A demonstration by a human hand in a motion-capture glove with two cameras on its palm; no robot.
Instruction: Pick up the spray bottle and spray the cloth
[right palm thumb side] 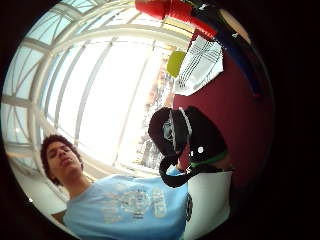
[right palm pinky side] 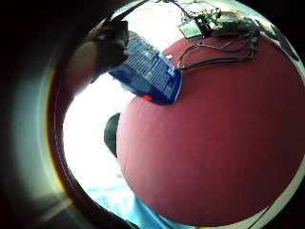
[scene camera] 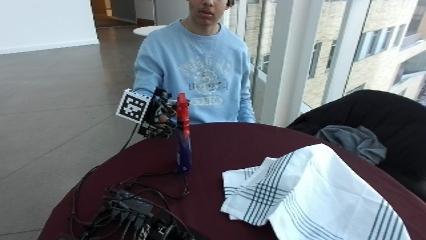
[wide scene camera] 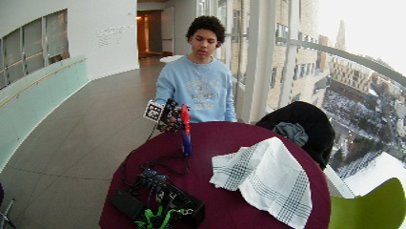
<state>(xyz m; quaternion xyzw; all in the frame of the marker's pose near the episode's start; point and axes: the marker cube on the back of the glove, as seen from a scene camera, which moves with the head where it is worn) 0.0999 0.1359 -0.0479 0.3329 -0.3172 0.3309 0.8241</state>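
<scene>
Above the round maroon counter, the black-gloved right hand grips a tall blue, red-topped spray bottle beside a white striped cloth.

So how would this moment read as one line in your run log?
stage: reaching | right hand: beside spray bottle top, grip unclear | bottle: upright on table | cloth: unsprayed, apart

big floor-to-ceiling windows past the hand, daylight pouring in, shiny grey floor, round maroon table
</scene>
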